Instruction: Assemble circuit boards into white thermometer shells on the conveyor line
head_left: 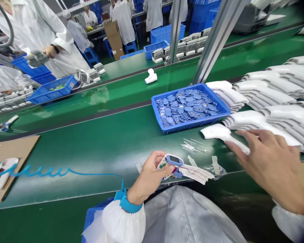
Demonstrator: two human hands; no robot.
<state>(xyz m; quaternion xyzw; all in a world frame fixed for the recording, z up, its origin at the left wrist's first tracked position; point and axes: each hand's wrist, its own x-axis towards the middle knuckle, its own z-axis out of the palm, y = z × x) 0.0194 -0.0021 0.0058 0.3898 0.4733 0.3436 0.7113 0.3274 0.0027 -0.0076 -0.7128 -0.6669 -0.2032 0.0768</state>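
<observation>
Head view. Six o'clock: dark-screened white-and-blue plastic handset (176, 160), gripped by your left hand (152, 173), face up, presumably for sight. Three o'clock: curved white plastic shell (215, 131) on the green desk (91, 141); your right hand (271, 162) straddles it, closure: cannot tell.

A pale smock (179, 212) and white sleeves (124, 222) are worn; at seven o'clock a blue wrist strap (131, 206) is fitted, its coiled cord (53, 173) led towards nine.

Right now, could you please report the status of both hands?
Left hand grips screened device. Right hand at white shell, contact unclear. Clear strips lie between them.
</observation>
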